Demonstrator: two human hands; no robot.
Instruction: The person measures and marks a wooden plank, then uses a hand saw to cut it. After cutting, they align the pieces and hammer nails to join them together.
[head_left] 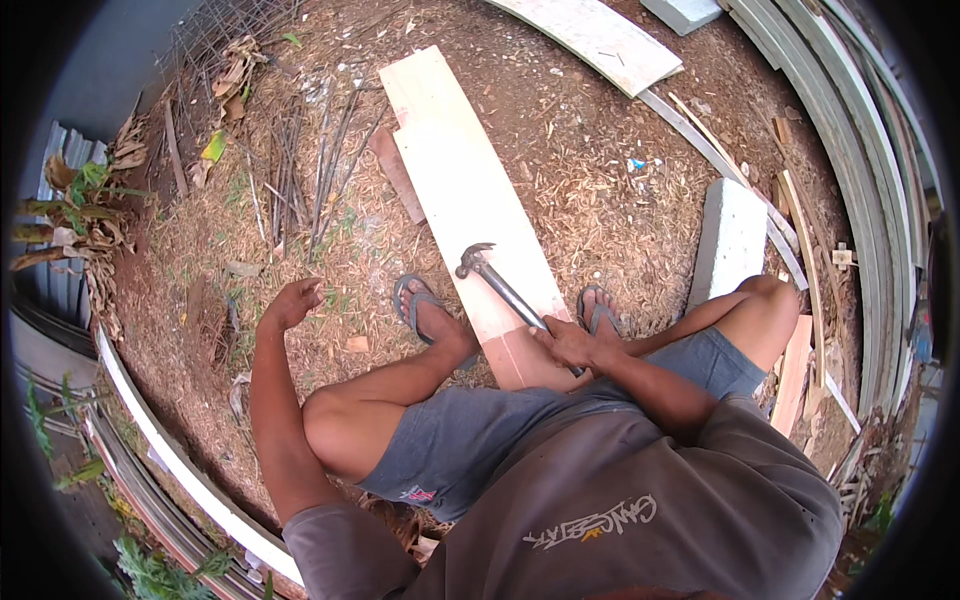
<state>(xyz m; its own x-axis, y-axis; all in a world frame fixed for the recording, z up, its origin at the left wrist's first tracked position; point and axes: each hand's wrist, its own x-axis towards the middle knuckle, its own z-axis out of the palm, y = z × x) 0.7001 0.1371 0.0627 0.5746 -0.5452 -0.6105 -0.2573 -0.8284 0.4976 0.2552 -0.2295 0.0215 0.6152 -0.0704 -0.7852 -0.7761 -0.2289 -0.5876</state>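
My right hand (568, 345) is wrapped round the handle of a claw hammer (508, 292). The hammer's metal head lies over a long pale wooden board (465, 170), pointing away from me; whether it touches the wood I cannot tell. The board runs out between my feet, with a reddish end close to my body and a stepped edge on its far left. Raised above my left knee, off to the board's left, is my left hand (297, 303). Its fingers are curled together, and anything in them is too small to make out.
Beside my right leg stands a white block (730, 235). A wide pale plank (600, 45) lies at the far right, near wood strips (800, 220) and stacked long metal lengths (860, 150). Dry sticks (335, 160) lie left of the board, on ground strewn with wood shavings.
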